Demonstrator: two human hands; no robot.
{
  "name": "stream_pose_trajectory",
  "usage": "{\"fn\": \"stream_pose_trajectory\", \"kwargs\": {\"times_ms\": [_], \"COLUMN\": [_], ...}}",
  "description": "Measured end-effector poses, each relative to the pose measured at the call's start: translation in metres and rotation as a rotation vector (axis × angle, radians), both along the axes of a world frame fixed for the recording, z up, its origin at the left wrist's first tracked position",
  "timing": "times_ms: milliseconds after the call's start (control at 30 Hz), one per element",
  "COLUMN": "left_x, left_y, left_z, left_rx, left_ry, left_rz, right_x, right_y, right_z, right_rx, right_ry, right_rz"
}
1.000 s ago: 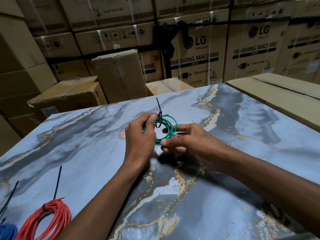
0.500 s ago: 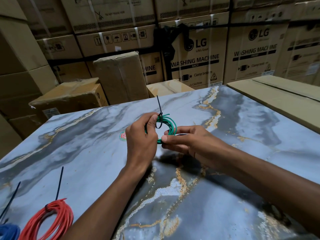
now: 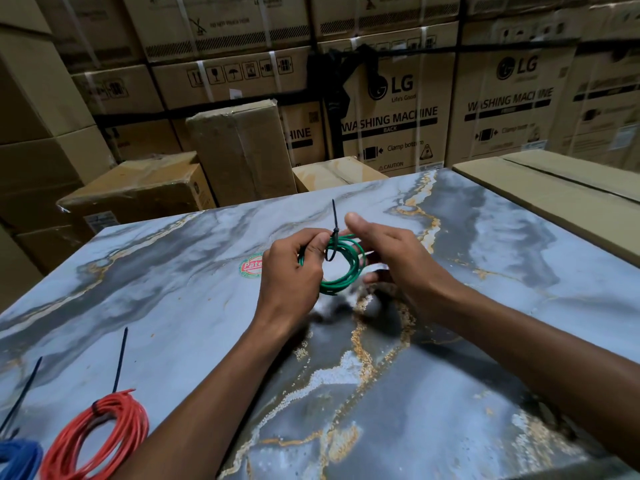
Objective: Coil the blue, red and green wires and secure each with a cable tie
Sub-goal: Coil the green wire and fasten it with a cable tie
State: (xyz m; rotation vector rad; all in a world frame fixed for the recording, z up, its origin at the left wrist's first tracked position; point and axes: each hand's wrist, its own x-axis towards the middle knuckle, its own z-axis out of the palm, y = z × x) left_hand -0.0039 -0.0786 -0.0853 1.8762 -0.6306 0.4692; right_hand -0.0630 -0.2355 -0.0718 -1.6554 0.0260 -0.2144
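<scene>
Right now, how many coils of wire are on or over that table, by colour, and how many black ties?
Green wire coil, gripped by the left hand, right hand beside it: 1
Red wire coil: 1
Blue wire coil, partly out of frame: 1
Black cable ties, on green, red, blue: 3
Total: 6

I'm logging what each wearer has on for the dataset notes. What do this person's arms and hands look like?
Both forearms are bare as far as the frame shows, no sleeves in view. The left hand and right hand wear no gloves; no watch, ring or wristband shows.
</scene>
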Motion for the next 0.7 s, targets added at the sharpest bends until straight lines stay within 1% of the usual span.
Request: {"fn": "stream_pose_trajectory", "kwargs": {"times_ms": [167,300,400,467,567,600,633,700], "left_x": [-0.004,-0.006,-0.01,-0.013,-0.012,-0.011,-0.011,-0.008], "left_y": [-0.004,-0.004,-0.006,-0.008,-0.009,-0.008,-0.007,-0.006], "left_z": [-0.003,-0.002,-0.003,-0.004,-0.002,-0.002,-0.002,-0.003], "left_rx": [0.081,0.117,0.18,0.222,0.247,0.262,0.284,0.314], "left_ry": [0.022,0.018,0.01,-0.009,-0.004,0.006,0.017,0.044], "left_rz": [-0.124,-0.151,-0.167,-0.172,-0.172,-0.164,-0.147,-0.108], "right_x": [0.005,0.009,0.011,0.009,0.005,0.004,0.003,0.002], "right_y": [-0.011,-0.019,-0.023,-0.028,-0.03,-0.028,-0.026,-0.022], "right_z": [-0.001,-0.002,-0.002,-0.001,0.002,0.003,0.004,0.007], "right_rx": [0.105,0.072,0.06,-0.007,-0.274,-0.33,-0.34,-0.295], "right_ry": [-0.089,-0.108,-0.135,-0.178,-0.336,-0.377,-0.397,-0.399], "right_rz": [-0.024,-0.046,-0.091,-0.137,-0.222,-0.235,-0.236,-0.202]}}
